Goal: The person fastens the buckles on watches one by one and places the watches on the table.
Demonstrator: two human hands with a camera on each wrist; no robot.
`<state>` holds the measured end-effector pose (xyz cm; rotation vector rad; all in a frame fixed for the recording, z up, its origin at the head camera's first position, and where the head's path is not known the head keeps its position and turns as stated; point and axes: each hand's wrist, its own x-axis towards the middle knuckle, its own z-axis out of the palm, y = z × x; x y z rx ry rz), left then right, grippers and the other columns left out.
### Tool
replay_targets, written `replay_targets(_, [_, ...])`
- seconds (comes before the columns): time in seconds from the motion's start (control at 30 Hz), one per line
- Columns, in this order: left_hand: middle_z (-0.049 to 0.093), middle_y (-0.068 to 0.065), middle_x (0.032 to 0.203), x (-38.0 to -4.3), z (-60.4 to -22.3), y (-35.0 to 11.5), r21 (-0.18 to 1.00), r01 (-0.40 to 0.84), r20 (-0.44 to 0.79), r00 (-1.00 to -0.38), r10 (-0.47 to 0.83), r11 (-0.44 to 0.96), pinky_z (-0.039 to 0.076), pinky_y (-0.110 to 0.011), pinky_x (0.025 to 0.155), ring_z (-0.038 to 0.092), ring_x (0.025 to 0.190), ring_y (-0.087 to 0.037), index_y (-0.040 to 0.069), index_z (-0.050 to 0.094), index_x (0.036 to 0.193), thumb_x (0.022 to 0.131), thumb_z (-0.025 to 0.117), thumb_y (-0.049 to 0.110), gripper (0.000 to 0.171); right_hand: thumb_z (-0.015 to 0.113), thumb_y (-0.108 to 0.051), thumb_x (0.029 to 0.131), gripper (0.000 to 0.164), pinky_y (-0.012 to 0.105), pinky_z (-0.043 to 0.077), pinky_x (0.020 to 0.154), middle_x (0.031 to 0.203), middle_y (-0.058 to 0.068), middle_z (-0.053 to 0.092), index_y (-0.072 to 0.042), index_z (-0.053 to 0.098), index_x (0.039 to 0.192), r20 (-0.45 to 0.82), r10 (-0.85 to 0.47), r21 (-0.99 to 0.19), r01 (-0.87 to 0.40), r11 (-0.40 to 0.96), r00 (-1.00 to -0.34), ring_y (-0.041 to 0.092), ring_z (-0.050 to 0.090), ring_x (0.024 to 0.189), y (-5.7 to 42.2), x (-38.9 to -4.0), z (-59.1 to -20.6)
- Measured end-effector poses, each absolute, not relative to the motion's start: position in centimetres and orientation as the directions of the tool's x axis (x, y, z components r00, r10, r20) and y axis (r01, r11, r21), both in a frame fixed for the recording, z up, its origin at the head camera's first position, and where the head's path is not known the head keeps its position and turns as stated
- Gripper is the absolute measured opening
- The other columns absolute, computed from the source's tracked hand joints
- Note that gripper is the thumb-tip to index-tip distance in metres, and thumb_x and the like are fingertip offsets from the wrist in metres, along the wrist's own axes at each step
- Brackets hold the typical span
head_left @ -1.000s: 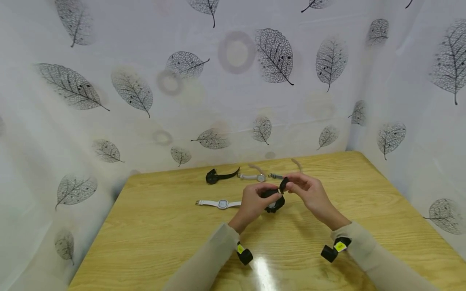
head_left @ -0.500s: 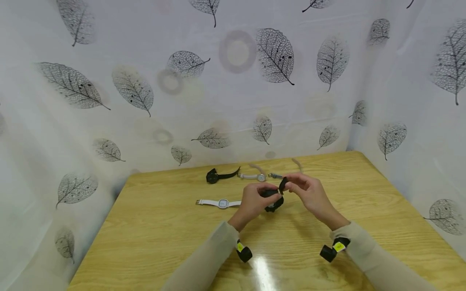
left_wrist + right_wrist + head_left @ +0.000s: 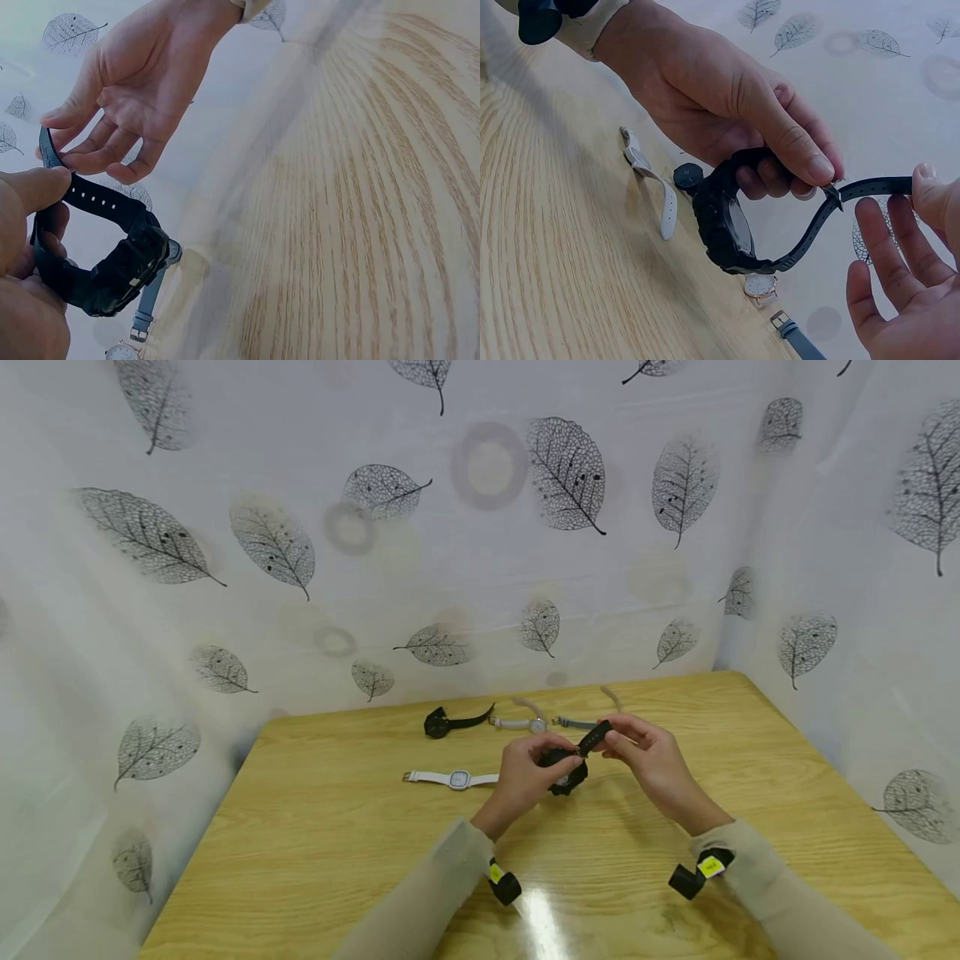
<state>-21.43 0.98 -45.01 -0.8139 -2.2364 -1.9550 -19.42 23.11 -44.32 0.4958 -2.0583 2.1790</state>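
A chunky black wristwatch (image 3: 568,778) is held above the table, its strap bent round into a loop. My left hand (image 3: 522,777) pinches the strap at the metal buckle (image 3: 832,196), with the thumb on top in the right wrist view. The strap's holed free end (image 3: 877,185) passes through the buckle and sticks out to the right. My right hand (image 3: 652,767) pinches that end between thumb and fingers. In the left wrist view the watch case (image 3: 131,274) hangs below my left hand's fingers, face turned away.
On the wooden table (image 3: 315,860) lies a white watch (image 3: 459,780), left of my left hand. Behind stand in a row a black watch (image 3: 437,724), a watch with a pale strap (image 3: 537,726) and a grey-blue strap (image 3: 576,723). Leaf-print curtain (image 3: 480,568) surrounds the table.
My right hand has shifted a little to the right with the strap end. A longer piece of strap now shows between the hands. My left hand has stayed nearly still.
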Motion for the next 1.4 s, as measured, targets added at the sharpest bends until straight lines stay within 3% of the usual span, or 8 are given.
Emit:
replay_targets(0.2, [0.077,-0.003,0.103,-21.4,-45.3,1.1,0.917,0.397,0.359,-0.867,0.345,0.044,0.062,-0.027,0.075,0.073,0.088,-0.012,0.008,0.080,0.103,0.091,0.081,0.011,0.013,0.059,-0.009,0.105,0.035,0.028,0.060,0.087,0.117,-0.002,0.071,0.011,0.056,0.134,0.284,-0.147,-0.958,-0.274,-0.088,-0.947,0.017,0.070,0.097,22.9,-19.4,-44.2])
replay_targets(0.4, [0.077,-0.004,0.105,-21.4,-45.4,1.2,0.916,0.396,0.354,-0.871,0.340,0.060,0.061,-0.026,0.077,0.074,0.092,-0.016,0.008,0.081,0.103,0.091,0.081,0.011,0.013,0.059,-0.011,0.106,0.036,0.028,0.060,0.087,0.117,0.000,0.070,0.012,0.056,0.133,0.290,-0.153,-0.957,-0.283,-0.066,-0.945,0.021,0.069,0.099,22.8,-19.5,-44.2])
replay_targets(0.53, [0.076,-0.003,0.106,-21.4,-45.4,1.2,0.904,0.419,0.371,-0.866,0.337,0.082,0.061,-0.025,0.077,0.072,0.094,-0.013,0.008,0.081,0.104,0.091,0.080,0.012,0.013,0.060,-0.010,0.105,0.036,0.029,0.060,0.086,0.118,0.002,0.069,0.014,0.056,0.132,0.304,-0.161,-0.953,-0.300,-0.051,-0.939,0.016,0.069,0.100,22.6,-19.6,-44.2])
replay_targets(0.77, [0.076,-0.003,0.106,-21.5,-45.7,1.1,0.888,0.443,0.386,-0.862,0.330,0.119,0.061,-0.025,0.078,0.072,0.095,-0.013,0.010,0.081,0.107,0.092,0.080,0.015,0.016,0.062,-0.012,0.105,0.028,0.031,0.060,0.085,0.117,0.001,0.069,0.004,0.064,0.128,0.304,-0.163,-0.951,-0.309,0.005,-0.939,0.014,0.069,0.098,22.3,-19.7,-44.1])
replay_targets(0.9, [0.077,-0.004,0.108,-21.6,-45.9,1.0,0.905,0.415,0.369,-0.872,0.321,0.088,0.061,-0.026,0.080,0.073,0.094,-0.013,0.008,0.079,0.112,0.092,0.080,0.013,0.021,0.061,-0.009,0.104,0.031,0.033,0.061,0.085,0.116,0.002,0.070,0.009,0.061,0.129,0.316,-0.173,-0.944,-0.327,0.039,-0.933,0.013,0.070,0.096,22.1,-19.8,-44.3])
replay_targets(1.03, [0.077,-0.003,0.107,-21.7,-46.0,0.9,0.924,0.377,0.343,-0.886,0.313,0.057,0.061,-0.026,0.080,0.073,0.093,-0.011,0.008,0.077,0.112,0.090,0.081,0.011,0.022,0.061,-0.009,0.104,0.033,0.035,0.061,0.084,0.116,0.009,0.071,0.011,0.060,0.130,0.319,-0.180,-0.935,-0.340,0.100,-0.930,0.013,0.071,0.095,21.9,-19.9,-44.5])
replay_targets(1.2, [0.076,-0.002,0.104,-21.7,-46.1,0.8,0.929,0.366,0.332,-0.891,0.310,0.056,0.061,-0.027,0.081,0.072,0.092,-0.011,0.008,0.076,0.110,0.089,0.083,0.011,0.022,0.062,-0.012,0.104,0.030,0.038,0.061,0.086,0.121,0.019,0.070,0.005,0.064,0.129,0.326,-0.198,-0.919,-0.359,0.164,-0.924,0.015,0.072,0.097,21.7,-19.9,-44.7])
replay_targets(1.4, [0.074,-0.007,0.108,-21.7,-46.2,0.5,0.935,0.352,0.324,-0.885,0.336,0.027,0.059,-0.027,0.089,0.071,0.100,-0.019,0.007,0.073,0.115,0.086,0.085,0.008,0.031,0.063,-0.014,0.104,0.031,0.028,0.058,0.091,0.127,0.019,0.069,0.001,0.064,0.131,0.339,-0.210,-0.911,-0.375,0.169,-0.917,0.014,0.070,0.108,21.7,-19.9,-44.6])
